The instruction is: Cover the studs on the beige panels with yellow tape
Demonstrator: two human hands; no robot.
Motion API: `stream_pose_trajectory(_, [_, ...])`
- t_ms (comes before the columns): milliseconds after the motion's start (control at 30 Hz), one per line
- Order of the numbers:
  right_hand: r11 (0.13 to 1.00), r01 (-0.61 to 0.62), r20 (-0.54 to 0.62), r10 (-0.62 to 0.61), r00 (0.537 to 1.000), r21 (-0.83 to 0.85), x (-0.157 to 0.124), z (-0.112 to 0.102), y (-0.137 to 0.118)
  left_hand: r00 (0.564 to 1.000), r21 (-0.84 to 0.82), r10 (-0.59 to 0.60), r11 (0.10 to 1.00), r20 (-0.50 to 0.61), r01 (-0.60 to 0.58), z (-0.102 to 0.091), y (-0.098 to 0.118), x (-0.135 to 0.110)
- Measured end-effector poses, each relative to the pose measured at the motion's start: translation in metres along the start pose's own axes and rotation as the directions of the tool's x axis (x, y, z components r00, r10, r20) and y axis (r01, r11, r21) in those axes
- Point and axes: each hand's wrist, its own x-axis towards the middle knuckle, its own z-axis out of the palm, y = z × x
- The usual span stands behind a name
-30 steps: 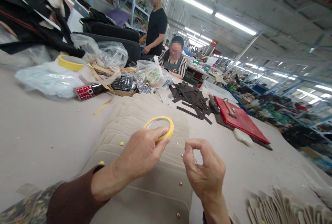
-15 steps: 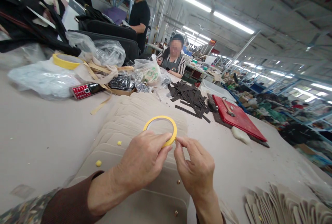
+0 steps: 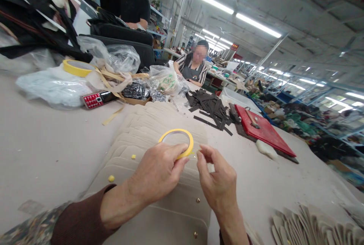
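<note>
My left hand point(image 3: 159, 171) grips a roll of yellow tape point(image 3: 190, 141), thumb and fingers closed on its near side. A short strip of tape sticks out from the roll's right side toward my right hand point(image 3: 217, 177). The thumb and index finger of that hand are pinched at the strip's end, a small gap from the roll. Beneath both hands lies an overlapping row of beige fabric pieces point(image 3: 136, 131). Small metal studs point(image 3: 198, 200) show on the near pieces at right, and yellow tape bits point(image 3: 111, 178) at left.
Another yellow tape roll point(image 3: 76, 68), plastic bags and a red phone point(image 3: 98, 99) lie at the far left. Dark strips point(image 3: 210, 106) are heaped ahead. A hammer point(image 3: 252, 119) rests on a red board point(image 3: 264, 131). More beige pieces point(image 3: 313, 226) stand at lower right. Two people are beyond the table.
My right hand has moved slightly right, away from the roll, and a short strip of tape now shows between them. My left hand keeps its grip. The standing person has shifted left.
</note>
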Motion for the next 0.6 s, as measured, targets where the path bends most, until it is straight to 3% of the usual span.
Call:
stream_pose_trajectory(200, [0.989, 0.133, 0.053, -0.136, 0.989, 0.070, 0.003, -0.012, -0.004, 1.000, -0.003, 0.009, 1.000, 0.015, -0.009, 0.000, 0.002, -0.002])
stream_pose_trajectory(467, [0.968, 0.240, 0.075, -0.246, 0.966, 0.078, 0.004, -0.001, -0.001, 0.999, 0.013, 0.022, 1.000, 0.032, -0.023, 0.000, 0.005, -0.002])
stream_pose_trajectory(600, [0.920, 0.390, 0.009, -0.391, 0.921, 0.035, 0.008, 0.004, 0.009, 0.996, -0.003, 0.094, 0.996, -0.002, -0.094, 0.002, 0.002, -0.002])
